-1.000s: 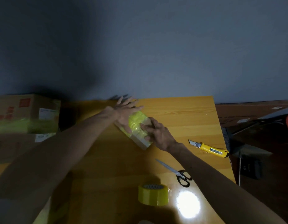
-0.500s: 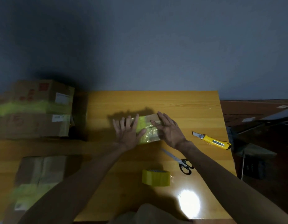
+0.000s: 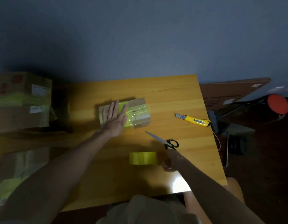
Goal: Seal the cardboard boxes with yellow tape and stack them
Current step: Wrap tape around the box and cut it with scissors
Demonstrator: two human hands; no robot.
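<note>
A small cardboard box (image 3: 139,120) with yellow tape across its top lies in the middle of the wooden table (image 3: 180,97). My left hand (image 3: 114,117) presses flat on the box's left half, fingers straight. The yellow tape roll (image 3: 142,157) stands on edge nearer to me. My right hand (image 3: 168,162) is down at the roll's right side, dark and blurred; whether it touches or grips the roll cannot be told. Two larger taped boxes (image 3: 22,101) sit stacked at the left.
Scissors (image 3: 166,141) lie just right of the tape roll, blades pointing at the small box. A yellow utility knife (image 3: 195,121) rests near the table's right edge. Another taped box (image 3: 19,165) sits at the lower left. A black stand and red disc (image 3: 278,106) are off the table's right side.
My right hand left the small box and dropped back beside the tape roll. The box turned square to me, and my left hand moved on top of it and stayed flat.
</note>
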